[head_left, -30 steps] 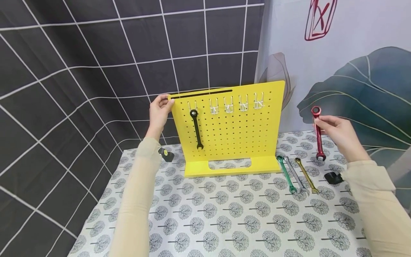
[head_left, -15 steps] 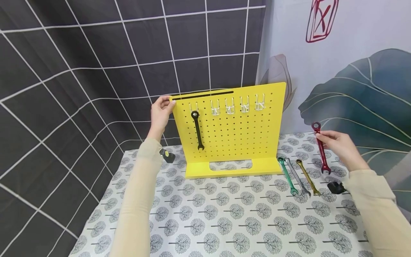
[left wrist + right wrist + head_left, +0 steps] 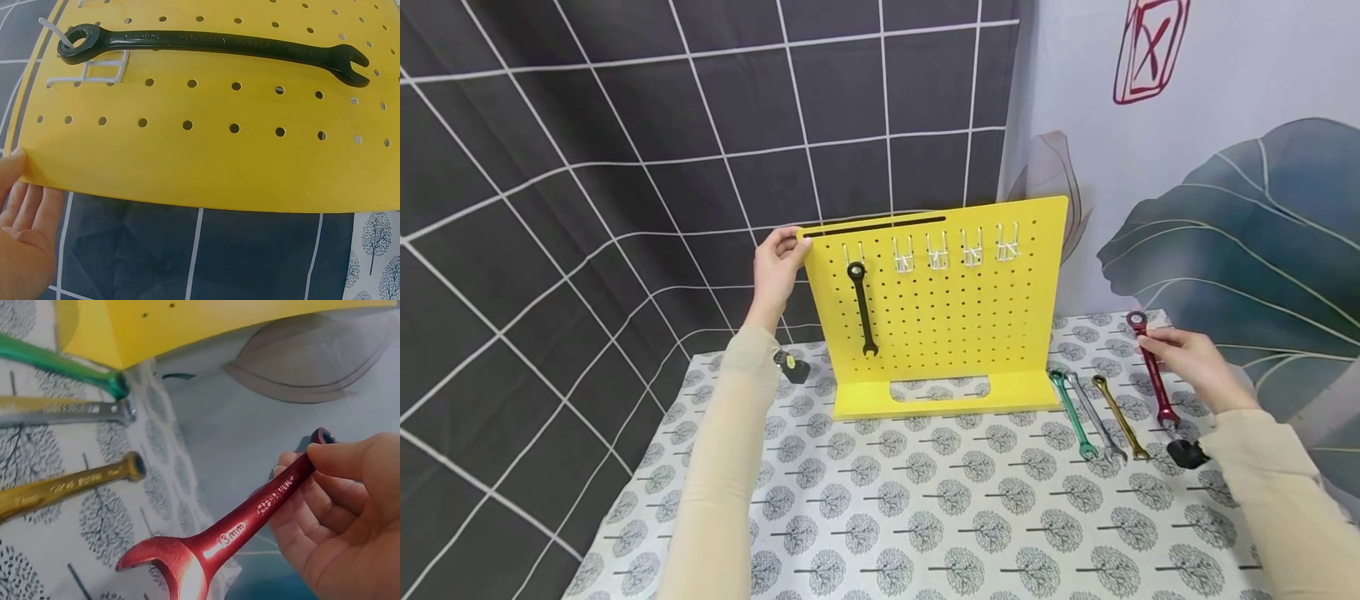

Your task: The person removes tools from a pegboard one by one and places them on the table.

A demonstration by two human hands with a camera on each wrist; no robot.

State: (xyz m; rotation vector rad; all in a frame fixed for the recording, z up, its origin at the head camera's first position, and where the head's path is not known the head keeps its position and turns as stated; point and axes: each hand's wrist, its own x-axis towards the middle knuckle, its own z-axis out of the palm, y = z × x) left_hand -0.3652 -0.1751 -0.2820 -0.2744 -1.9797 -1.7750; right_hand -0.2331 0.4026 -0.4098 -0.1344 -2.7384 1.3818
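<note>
A yellow pegboard [image 3: 955,317] stands upright on the table, and my left hand [image 3: 777,271] pinches its upper left corner between thumb and fingers. From the leftmost hook hangs a black combination wrench [image 3: 863,310], its ring end up, as the left wrist view also shows [image 3: 219,42]. At the right, my right hand [image 3: 1197,364] pinches a red combination wrench [image 3: 1154,377] near its ring end, the open jaw pointing down. The right wrist view shows "13 mm" on its shaft. Green [image 3: 1075,417], silver [image 3: 1097,418] and gold [image 3: 1120,417] wrenches lie side by side left of it.
Several white wire hooks [image 3: 972,250] run along the board's upper part, with no wrench on those right of the black one. A tree-patterned cloth [image 3: 925,500] covers the table. Dark gridded fabric [image 3: 625,108] hangs behind and to the left.
My right hand has lowered with the red wrench, towards the table beside the gold one. My left hand stays on the board's corner.
</note>
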